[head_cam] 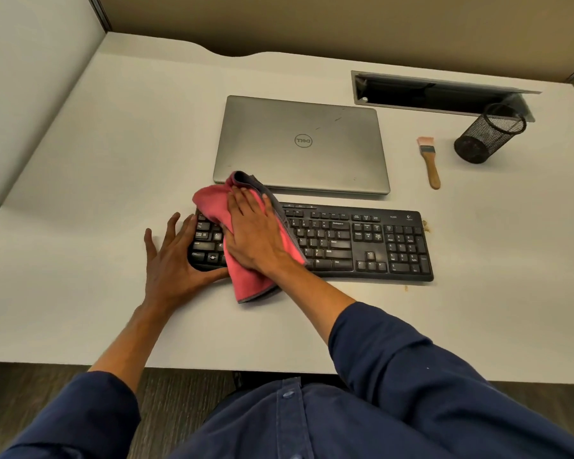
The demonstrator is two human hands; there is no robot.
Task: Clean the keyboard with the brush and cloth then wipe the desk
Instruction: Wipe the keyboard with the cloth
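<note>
Cloth (246, 226) work is underway: our right hand (256, 233) presses it flat, fingers spread, onto the keyboard (362, 240) while our left hand (171, 260), open, steadies its end. Brush (428, 160) lies aside on the desk (96, 160); next, sweep rightward.

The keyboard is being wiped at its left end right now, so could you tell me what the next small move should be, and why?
Probably slide the right hand and the red cloth rightward along the keyboard. The cloth covers only the left part, the keys to its right are uncovered, and the left hand braces the left end. Crumbs by the right edge remain for the desk wipe.
</note>
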